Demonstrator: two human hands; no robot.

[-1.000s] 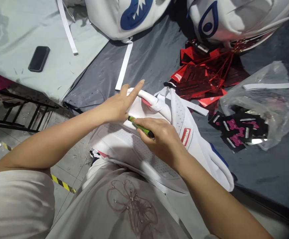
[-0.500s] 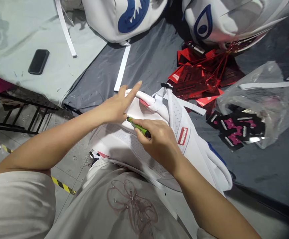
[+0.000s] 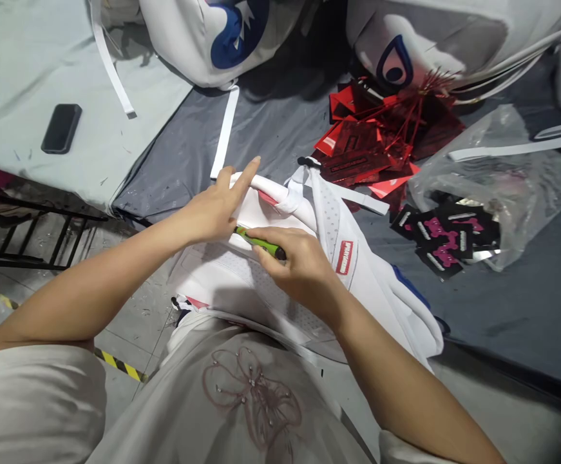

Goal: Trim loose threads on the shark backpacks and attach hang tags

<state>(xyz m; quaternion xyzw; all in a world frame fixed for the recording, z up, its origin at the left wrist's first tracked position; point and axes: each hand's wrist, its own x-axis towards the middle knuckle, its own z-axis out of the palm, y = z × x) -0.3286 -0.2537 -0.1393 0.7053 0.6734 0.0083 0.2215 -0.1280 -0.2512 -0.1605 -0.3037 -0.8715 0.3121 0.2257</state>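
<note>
A white backpack (image 3: 377,303) lies against my front at the table edge, its mesh-dotted straps and padded back facing up and a red label (image 3: 344,258) on one strap. My left hand (image 3: 219,206) holds the backpack's upper part near its top handle, index finger stretched out and thumb side hidden. In my right hand (image 3: 302,264) is a slim green-and-black hand tool (image 3: 261,243), gripped with the fingers wrapped round it. The tool's front end meets the fabric beside my left hand, and its tip cannot be made out.
Red tags with cords (image 3: 371,142) lie beyond the backpack. Black-and-pink cards (image 3: 439,235) rest by a clear plastic bag (image 3: 512,187). Two more white bags, one with a blue patch (image 3: 241,32), stand at the back. A dark phone (image 3: 62,129) sits on the pale table at left.
The view has shifted slightly, so most things sit a little further left. Both hands keep the same hold, and the tool lies at a slightly flatter angle.
</note>
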